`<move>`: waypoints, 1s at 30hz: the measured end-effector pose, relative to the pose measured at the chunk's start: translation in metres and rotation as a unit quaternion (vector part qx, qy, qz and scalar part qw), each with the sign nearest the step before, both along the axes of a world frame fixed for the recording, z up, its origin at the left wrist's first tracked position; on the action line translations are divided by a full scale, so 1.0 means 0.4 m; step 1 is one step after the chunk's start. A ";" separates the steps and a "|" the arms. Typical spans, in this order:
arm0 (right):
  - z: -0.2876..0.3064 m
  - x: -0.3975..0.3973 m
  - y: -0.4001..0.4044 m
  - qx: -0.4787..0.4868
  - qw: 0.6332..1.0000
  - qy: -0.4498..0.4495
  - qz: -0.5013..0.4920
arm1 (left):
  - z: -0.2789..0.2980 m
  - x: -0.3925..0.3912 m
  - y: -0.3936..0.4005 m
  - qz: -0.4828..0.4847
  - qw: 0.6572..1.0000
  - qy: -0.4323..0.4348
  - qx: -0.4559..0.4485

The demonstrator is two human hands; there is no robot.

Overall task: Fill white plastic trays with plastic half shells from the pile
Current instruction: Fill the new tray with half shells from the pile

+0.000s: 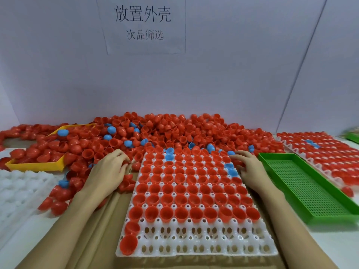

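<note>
A white plastic tray (196,241) lies in front of me, most pockets holding red half shells (180,191) and a few blue ones (230,168); its two nearest rows are bare except for two red shells at the left. A big pile of red and blue half shells (171,133) runs along the back wall. My left hand (108,169) rests palm down on shells left of the tray, fingers curled into the pile. My right hand (247,167) sits at the tray's far right corner, fingers curled over red shells; what either hand grips is hidden.
A green perforated tray (303,189) stands right of the work tray. Behind it lies a filled white tray (320,152). A yellow tray (35,166) full of shells sits at the left, with bare white trays (21,189) stacked in front. A paper sign hangs on the wall.
</note>
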State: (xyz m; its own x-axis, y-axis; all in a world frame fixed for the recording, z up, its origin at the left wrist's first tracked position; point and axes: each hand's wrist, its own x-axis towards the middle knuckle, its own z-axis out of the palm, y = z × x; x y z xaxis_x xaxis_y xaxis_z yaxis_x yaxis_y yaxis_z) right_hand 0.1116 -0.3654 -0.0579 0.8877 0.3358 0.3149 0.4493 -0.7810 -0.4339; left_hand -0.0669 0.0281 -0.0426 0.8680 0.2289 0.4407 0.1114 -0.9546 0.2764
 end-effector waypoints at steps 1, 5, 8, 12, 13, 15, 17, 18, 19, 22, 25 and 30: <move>-0.002 0.004 0.000 0.013 1.000 -0.023 -0.014 | 0.001 -0.002 -0.002 0.001 1.000 -0.004 0.003; -0.001 0.006 -0.007 0.100 0.993 -0.057 -0.036 | 0.013 -0.013 -0.013 0.005 0.999 -0.027 0.025; 0.023 -0.019 0.002 0.182 0.981 -0.043 -0.051 | 0.035 -0.025 -0.029 0.006 0.997 -0.065 0.050; 0.093 -0.072 0.022 0.342 0.937 0.060 0.033 | 0.073 -0.041 -0.089 -0.029 0.988 -0.139 0.056; 0.111 -0.090 0.031 0.385 0.912 0.119 0.079 | 0.080 -0.044 -0.113 -0.050 0.985 -0.158 0.042; 0.137 -0.123 0.051 0.448 0.832 0.267 0.188 | 0.092 -0.051 -0.168 -0.114 0.975 -0.189 -0.014; 0.152 -0.152 0.073 0.447 0.763 0.373 0.281 | 0.097 -0.060 -0.225 -0.191 0.957 -0.198 -0.089; 0.157 -0.166 0.085 0.429 0.745 0.401 0.316 | 0.098 -0.065 -0.250 -0.226 0.947 -0.195 -0.119; 0.161 -0.178 0.096 0.410 0.732 0.420 0.344 | 0.098 -0.070 -0.272 -0.254 0.938 -0.188 -0.143; 0.165 -0.209 0.121 0.382 0.696 0.466 0.391 | 0.095 -0.079 -0.316 -0.295 0.920 -0.177 -0.187; 0.167 -0.225 0.131 0.359 0.688 0.487 0.401 | 0.093 -0.086 -0.337 -0.297 0.918 -0.192 -0.181; 0.174 -0.234 0.136 0.329 0.708 0.463 0.420 | 0.098 -0.093 -0.331 -0.246 0.928 -0.161 -0.230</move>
